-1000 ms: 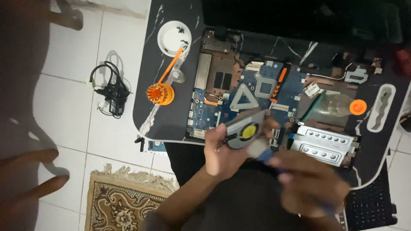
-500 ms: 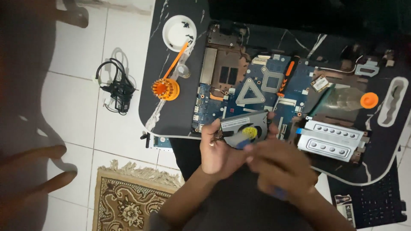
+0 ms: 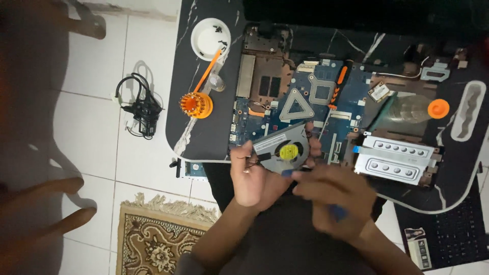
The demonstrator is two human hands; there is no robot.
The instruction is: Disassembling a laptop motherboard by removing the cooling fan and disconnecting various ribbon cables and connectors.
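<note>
Head view: one frame from above, a person seated at a dark marbled table (image 3: 204, 137) with an opened laptop (image 3: 326, 102) on it.
Left hand (image 3: 252, 175): fingers clamped on the cooling fan (image 3: 282, 150), thumb on its left edge, fingertips showing past its right side.
Right hand (image 3: 333, 196): blurred, fingers curled together round a blue-handled tool (image 3: 336, 211) whose tip lies just under the fan.
Cooling fan: grey, flat casing with a yellow round label at the hub, held tilted above the near edge of the laptop board.
Change from half a second ago: fan stays in the left hand's grip, now more fully exposed; right hand has drawn down and to the right, off the fan.
Change in framing: table and board sit slightly lower and further left in view.
Board: blue circuit board with a grey triangular bracket (image 3: 295, 104) just beyond the fan.
Drive caddy (image 3: 397, 158): silver, to the right of the fan, apart from it.
White dish (image 3: 210, 38): round, small dark screws inside, at the far left of the table.
Orange bit holder (image 3: 196, 105): round, with an orange stick leaning up toward the dish.
Clear bottle (image 3: 415, 109): lying on its side, orange cap.
Floor: white tiles, black coiled cable (image 3: 140, 107), patterned rug (image 3: 158, 242).
Obstruction: both hands and forearms cover the table's near edge.
</note>
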